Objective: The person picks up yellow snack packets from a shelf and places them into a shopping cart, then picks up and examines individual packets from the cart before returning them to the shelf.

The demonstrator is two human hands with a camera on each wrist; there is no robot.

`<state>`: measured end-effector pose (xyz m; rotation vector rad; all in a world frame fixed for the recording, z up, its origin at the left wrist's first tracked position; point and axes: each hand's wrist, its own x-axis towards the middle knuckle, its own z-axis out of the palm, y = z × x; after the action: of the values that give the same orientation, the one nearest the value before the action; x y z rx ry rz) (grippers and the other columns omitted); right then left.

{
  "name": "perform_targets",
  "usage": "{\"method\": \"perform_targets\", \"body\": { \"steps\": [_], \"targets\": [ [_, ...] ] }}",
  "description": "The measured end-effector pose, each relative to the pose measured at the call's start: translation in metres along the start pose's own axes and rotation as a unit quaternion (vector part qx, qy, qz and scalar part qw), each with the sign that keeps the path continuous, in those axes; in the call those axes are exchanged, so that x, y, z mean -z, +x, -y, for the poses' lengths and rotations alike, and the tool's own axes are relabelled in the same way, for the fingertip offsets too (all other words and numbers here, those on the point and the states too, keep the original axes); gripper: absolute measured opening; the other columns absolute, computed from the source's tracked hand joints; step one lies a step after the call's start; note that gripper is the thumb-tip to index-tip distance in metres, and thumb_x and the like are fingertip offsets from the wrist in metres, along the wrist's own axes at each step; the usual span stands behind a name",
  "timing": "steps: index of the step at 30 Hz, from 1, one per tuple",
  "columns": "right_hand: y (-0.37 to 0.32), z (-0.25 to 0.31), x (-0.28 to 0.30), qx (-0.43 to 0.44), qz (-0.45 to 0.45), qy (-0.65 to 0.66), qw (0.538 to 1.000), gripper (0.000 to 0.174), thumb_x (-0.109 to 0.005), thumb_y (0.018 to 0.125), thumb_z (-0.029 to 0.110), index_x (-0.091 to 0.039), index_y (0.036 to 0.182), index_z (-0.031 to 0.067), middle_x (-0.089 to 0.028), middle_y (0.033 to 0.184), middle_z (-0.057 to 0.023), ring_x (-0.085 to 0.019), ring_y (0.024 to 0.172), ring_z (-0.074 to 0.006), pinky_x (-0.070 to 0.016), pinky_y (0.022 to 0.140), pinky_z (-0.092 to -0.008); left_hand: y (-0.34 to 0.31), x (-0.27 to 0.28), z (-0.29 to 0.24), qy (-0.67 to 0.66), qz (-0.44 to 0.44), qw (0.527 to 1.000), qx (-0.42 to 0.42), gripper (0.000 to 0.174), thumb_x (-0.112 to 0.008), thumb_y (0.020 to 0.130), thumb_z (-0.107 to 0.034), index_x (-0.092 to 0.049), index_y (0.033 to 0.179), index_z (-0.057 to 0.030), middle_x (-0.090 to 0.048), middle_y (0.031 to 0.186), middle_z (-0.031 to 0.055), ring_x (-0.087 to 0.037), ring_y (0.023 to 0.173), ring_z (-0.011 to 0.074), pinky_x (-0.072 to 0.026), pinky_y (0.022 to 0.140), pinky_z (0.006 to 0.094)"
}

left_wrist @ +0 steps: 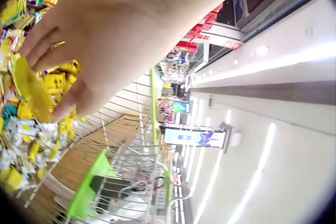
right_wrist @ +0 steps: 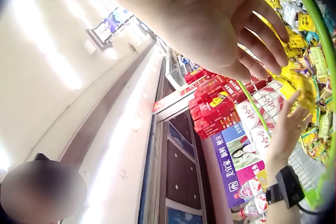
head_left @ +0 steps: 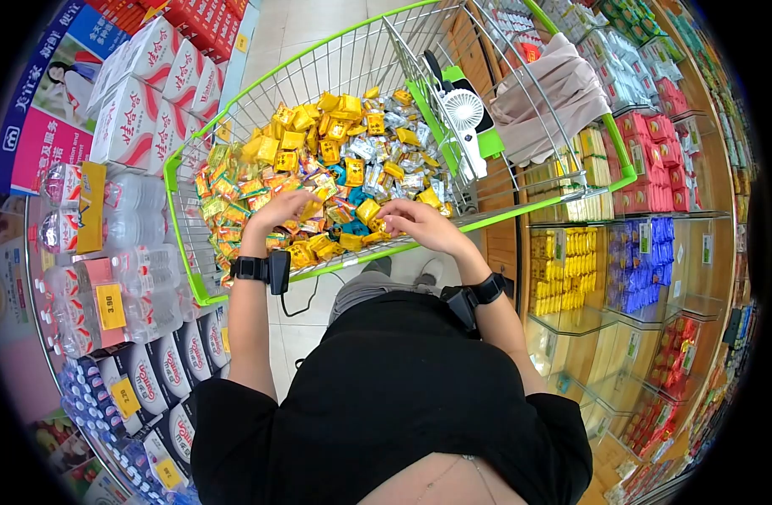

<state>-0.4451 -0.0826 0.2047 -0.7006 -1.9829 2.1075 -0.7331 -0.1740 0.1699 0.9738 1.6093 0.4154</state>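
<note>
- Fabric of a black short-sleeved top [head_left: 403, 379] is filling the near foreground, and black strapped devices [head_left: 278, 271] are sitting on both wrists.
- Left hand [head_left: 278, 210] is pinching a small, shiny yellow wrapped packet [left_wrist: 34, 90] between thumb and fingers, just above the heap.
- Right hand [head_left: 424, 225] is hovering with fingers loosely bent and slightly apart, just beside another yellow packet [head_left: 367, 209]; whether the fingertips are touching it, I cannot tell.
- Mixed heap of small wrapped packets [head_left: 330, 151] is lying under both hands, orange-and-green ones spreading left, silver ones right, yellow ones between.
- Wire shopping cart with a bright green rim [head_left: 182, 231] is holding the heap.
- White handheld fan [head_left: 463, 109] is resting at the cart's right part; pale pinkish cloth [head_left: 550, 101] is draping beyond it.
- Clear plastic bottles [head_left: 146, 286] and white-and-red cartons [head_left: 146, 126] are standing left of the cart.
- Wooden shelving with glass ledges [head_left: 571, 324] is carrying yellow, purple-blue and pink packets on the right.
- Red boxes [head_left: 205, 29] are stacking up beyond the cartons.
</note>
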Motion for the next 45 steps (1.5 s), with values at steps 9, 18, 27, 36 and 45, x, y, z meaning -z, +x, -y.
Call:
{"method": "perform_targets", "body": {
  "steps": [9,18,27,36,45],
  "targets": [
    [-0.010,0.020,0.001,0.045,-0.059,-0.106,0.992,0.025,-0.049,0.084,0.017,-0.049,0.105,0.0030,-0.054,0.084,-0.0059,-0.053,0.074,-0.0122,-0.0426,0.067,-0.0247,-0.037,-0.056,-0.078,-0.418,0.046,0.858,-0.295,0.022,-0.040,0.087,-0.019,-0.045,0.103,-0.0055,-0.048,0.102,0.0058,-0.048,0.092,0.0156,-0.0411,0.082,0.0387],
    [-0.021,0.046,0.005,0.116,-0.159,-0.065,0.978,0.032,-0.048,0.085,0.015,-0.044,0.115,0.0043,-0.042,0.108,-0.0095,-0.048,0.093,-0.0159,-0.0417,0.078,-0.0272,-0.051,-0.099,-0.110,-0.519,0.026,0.783,-0.342,0.023,-0.044,0.084,-0.027,-0.043,0.099,-0.0091,-0.045,0.111,0.0117,-0.046,0.102,0.0252,-0.0393,0.084,0.0414],
    [-0.031,0.059,0.009,0.172,-0.151,-0.057,0.972,0.031,-0.052,0.082,0.019,-0.046,0.110,0.0054,-0.040,0.107,-0.0090,-0.047,0.095,-0.0173,-0.0430,0.077,-0.0287,-0.063,-0.114,-0.129,-0.503,0.005,0.780,-0.373,0.016,-0.044,0.085,-0.025,-0.038,0.088,-0.0094,-0.044,0.110,0.0114,-0.043,0.106,0.0260,-0.0383,0.087,0.0453],
    [-0.028,0.055,0.011,0.184,-0.153,-0.025,0.971,0.032,-0.054,0.081,0.017,-0.045,0.107,0.0018,-0.041,0.105,-0.0090,-0.048,0.094,-0.0167,-0.0436,0.075,-0.0276,-0.061,-0.121,-0.132,-0.511,0.014,0.776,-0.370,0.018,-0.047,0.083,-0.022,-0.036,0.090,-0.0105,-0.043,0.108,0.0082,-0.044,0.106,0.0255,-0.0406,0.084,0.0474],
    [-0.031,0.064,0.016,0.239,-0.160,-0.023,0.958,0.030,-0.056,0.079,0.014,-0.050,0.106,0.0045,-0.045,0.103,-0.0078,-0.048,0.093,-0.0151,-0.0433,0.074,-0.0262,-0.061,-0.132,-0.133,-0.469,0.017,0.807,-0.360,0.021,-0.049,0.082,-0.021,-0.036,0.096,-0.0113,-0.040,0.110,0.0061,-0.040,0.110,0.0209,-0.0412,0.084,0.0471]
  ]
}}
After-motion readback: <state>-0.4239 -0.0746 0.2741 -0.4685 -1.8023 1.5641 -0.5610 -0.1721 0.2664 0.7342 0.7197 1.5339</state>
